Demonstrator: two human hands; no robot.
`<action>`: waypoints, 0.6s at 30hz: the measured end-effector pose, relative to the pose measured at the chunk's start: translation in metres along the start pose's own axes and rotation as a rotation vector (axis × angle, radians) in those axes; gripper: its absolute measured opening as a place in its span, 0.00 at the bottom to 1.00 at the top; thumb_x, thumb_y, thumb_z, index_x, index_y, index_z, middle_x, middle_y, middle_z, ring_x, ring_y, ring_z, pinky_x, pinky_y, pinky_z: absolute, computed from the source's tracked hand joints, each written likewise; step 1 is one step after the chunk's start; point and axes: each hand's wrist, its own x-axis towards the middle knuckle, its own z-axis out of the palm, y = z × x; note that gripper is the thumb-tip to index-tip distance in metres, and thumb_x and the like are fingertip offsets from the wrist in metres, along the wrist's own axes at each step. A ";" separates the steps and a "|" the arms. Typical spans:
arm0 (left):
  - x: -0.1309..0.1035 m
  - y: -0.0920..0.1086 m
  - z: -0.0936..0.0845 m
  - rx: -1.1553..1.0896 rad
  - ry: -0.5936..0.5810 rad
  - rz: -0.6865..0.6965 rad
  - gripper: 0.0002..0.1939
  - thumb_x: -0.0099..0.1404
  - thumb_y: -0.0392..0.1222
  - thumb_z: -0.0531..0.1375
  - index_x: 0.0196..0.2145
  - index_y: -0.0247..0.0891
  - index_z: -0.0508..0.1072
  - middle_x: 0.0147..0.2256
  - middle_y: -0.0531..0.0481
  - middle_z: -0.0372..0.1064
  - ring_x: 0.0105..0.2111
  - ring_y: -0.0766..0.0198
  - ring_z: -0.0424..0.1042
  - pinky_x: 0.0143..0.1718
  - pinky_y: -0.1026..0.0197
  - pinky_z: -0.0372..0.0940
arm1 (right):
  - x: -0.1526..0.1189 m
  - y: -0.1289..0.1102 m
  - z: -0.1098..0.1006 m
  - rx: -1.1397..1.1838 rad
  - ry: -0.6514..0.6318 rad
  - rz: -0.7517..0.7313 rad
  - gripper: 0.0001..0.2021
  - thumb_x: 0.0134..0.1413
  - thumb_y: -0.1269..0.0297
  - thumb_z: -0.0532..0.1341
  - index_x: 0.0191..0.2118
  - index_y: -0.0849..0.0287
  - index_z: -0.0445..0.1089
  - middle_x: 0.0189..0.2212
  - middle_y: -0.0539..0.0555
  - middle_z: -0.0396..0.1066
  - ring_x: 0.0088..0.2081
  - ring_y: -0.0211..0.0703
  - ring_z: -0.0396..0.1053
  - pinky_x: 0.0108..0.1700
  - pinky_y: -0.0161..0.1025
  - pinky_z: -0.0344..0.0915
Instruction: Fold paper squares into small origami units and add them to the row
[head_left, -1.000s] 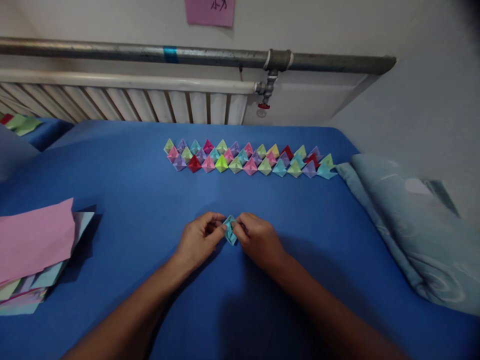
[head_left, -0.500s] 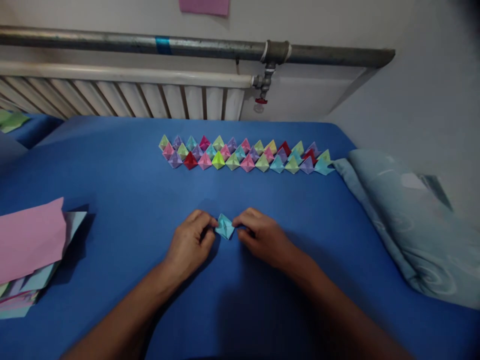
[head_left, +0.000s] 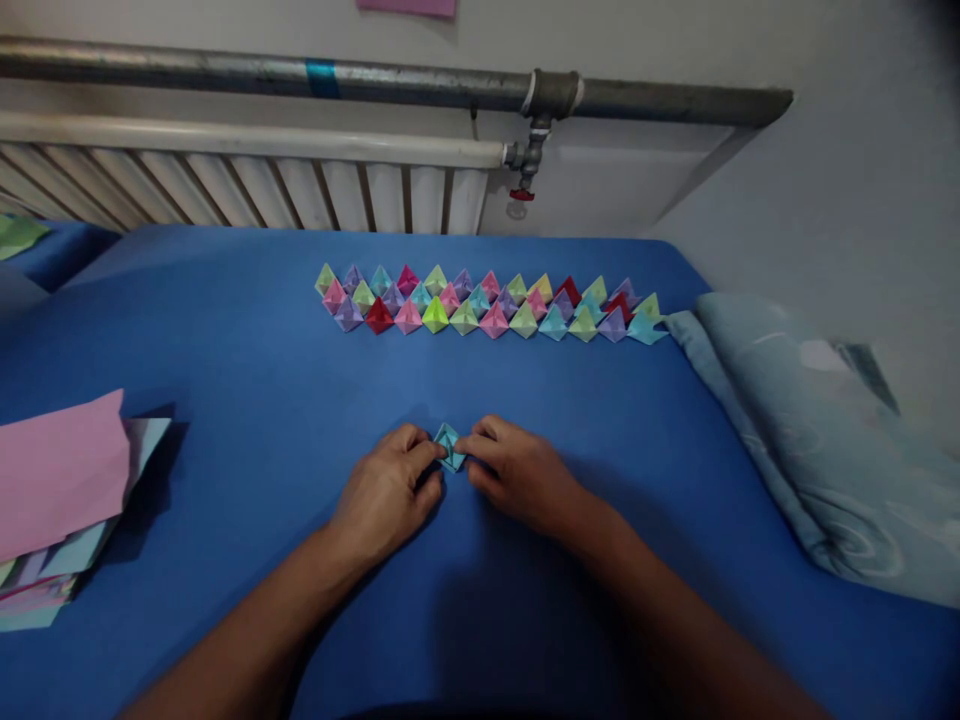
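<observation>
A: What takes up most of the view?

B: A blue bed (head_left: pixel 225 330) covered in a plain sheet, serving as the work surface. Behind it runs a white radiator (head_left: pixel 247 185) with a grey pipe (head_left: pixel 225 80) above it, and a pale blue pillow (head_left: pixel 817 430) lies along the bed's right edge.

A: And the paper?

B: A stack of coloured sheets (head_left: pixel 60 490), pink on top, sits at the left edge, near the left arm, probably so it is easy to reach. Further back, a row of folded paper pieces (head_left: pixel 487 300) lies in overlapping lines, well apart from the hands, likely to keep them from being knocked.

A: What are the hands doing?

B: The left hand (head_left: pixel 386 490) and the right hand (head_left: pixel 517 475) are both closed in a pinch on one small light-blue folded piece (head_left: pixel 448 446), held between the fingertips low over the sheet, just in front of the person. Held from both sides like that, it seems steadied for pressing a crease.

A: Any writing?

B: A pink note (head_left: pixel 409 6) on the wall is cut off at the top edge; nothing on it can be read. The pipe carries a blue band (head_left: pixel 322 75), also unmarked.
</observation>
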 end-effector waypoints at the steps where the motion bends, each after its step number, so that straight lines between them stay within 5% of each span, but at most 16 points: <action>1: 0.000 0.000 0.000 0.000 0.000 0.002 0.15 0.62 0.34 0.55 0.46 0.40 0.74 0.40 0.46 0.69 0.39 0.59 0.70 0.41 0.55 0.68 | 0.000 0.000 0.000 0.000 -0.002 -0.002 0.11 0.56 0.73 0.57 0.41 0.56 0.74 0.35 0.52 0.67 0.35 0.38 0.65 0.38 0.35 0.61; 11: 0.001 -0.003 -0.002 0.086 -0.021 0.099 0.14 0.65 0.34 0.53 0.43 0.38 0.76 0.40 0.44 0.70 0.39 0.58 0.70 0.40 0.55 0.68 | -0.003 -0.003 -0.004 -0.158 -0.116 -0.024 0.14 0.59 0.75 0.54 0.46 0.57 0.73 0.42 0.58 0.70 0.39 0.44 0.67 0.36 0.37 0.63; 18: 0.002 -0.008 -0.001 0.094 -0.003 0.185 0.13 0.66 0.34 0.53 0.44 0.39 0.75 0.40 0.45 0.69 0.37 0.60 0.70 0.38 0.57 0.69 | -0.009 0.007 -0.006 -0.023 -0.124 -0.021 0.18 0.59 0.74 0.55 0.51 0.52 0.71 0.48 0.56 0.69 0.46 0.46 0.66 0.45 0.42 0.65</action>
